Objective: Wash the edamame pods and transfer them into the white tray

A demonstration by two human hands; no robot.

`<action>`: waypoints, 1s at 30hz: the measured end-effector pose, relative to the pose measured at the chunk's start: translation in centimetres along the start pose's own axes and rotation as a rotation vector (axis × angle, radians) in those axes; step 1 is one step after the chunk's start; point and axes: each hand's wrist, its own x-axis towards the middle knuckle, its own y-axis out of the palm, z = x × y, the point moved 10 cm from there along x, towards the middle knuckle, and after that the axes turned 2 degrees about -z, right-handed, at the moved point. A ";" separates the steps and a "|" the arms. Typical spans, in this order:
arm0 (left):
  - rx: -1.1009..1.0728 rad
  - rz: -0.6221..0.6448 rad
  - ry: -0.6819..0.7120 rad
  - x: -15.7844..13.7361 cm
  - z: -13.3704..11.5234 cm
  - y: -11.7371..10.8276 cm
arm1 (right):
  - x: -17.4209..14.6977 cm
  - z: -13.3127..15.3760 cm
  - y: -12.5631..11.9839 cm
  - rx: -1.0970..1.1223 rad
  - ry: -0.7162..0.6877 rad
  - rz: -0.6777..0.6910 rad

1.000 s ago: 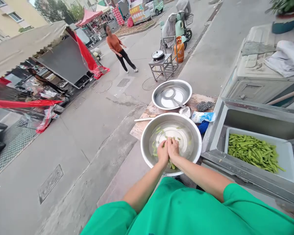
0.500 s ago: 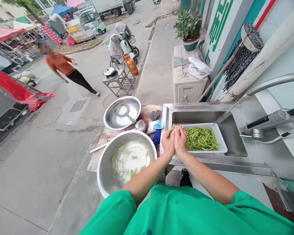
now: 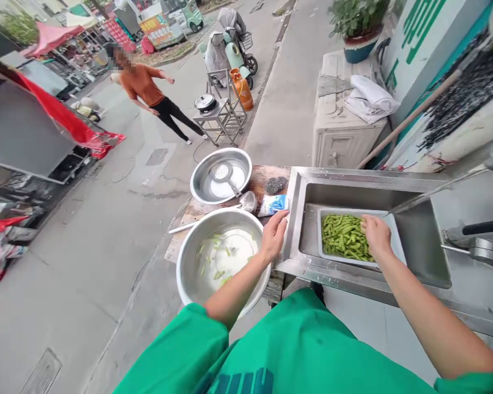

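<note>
My left hand is raised between the large metal basin and the sink's left rim, its fingers stretched out and holding nothing visible. My right hand reaches into the white tray, its bent fingers touching the right side of a pile of cut green beans. Its fingertips are partly hidden, so I cannot tell whether it grips any. The tray lies in the steel sink. In the large metal basin, several green pieces float in water.
Behind the large basin stands a smaller metal basin with a perforated ladle. A steel-wool scrubber and a white-blue packet lie on the wooden board. A faucet is at right. A person walks on the street.
My hands, cupped together over the tray's left end before, have parted. The left moved over beside the basin; the right moved right onto the beans. The bean pile's right edge now meets my right hand.
</note>
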 end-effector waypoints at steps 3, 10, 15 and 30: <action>0.264 -0.267 0.004 -2.3 0.1 -15.5 | -5.6 10.9 10.1 -0.007 -0.334 0.296; 0.764 -0.060 -0.169 -2.0 9.0 -29.2 | -26.9 24.3 36.2 -0.517 -0.891 1.106; 0.881 0.269 -0.133 -0.7 13.1 -24.5 | -28.0 21.1 41.3 -1.029 -0.896 0.971; 0.820 0.546 -0.201 -1.8 15.5 -20.6 | -35.2 11.9 38.0 -0.766 -0.290 1.183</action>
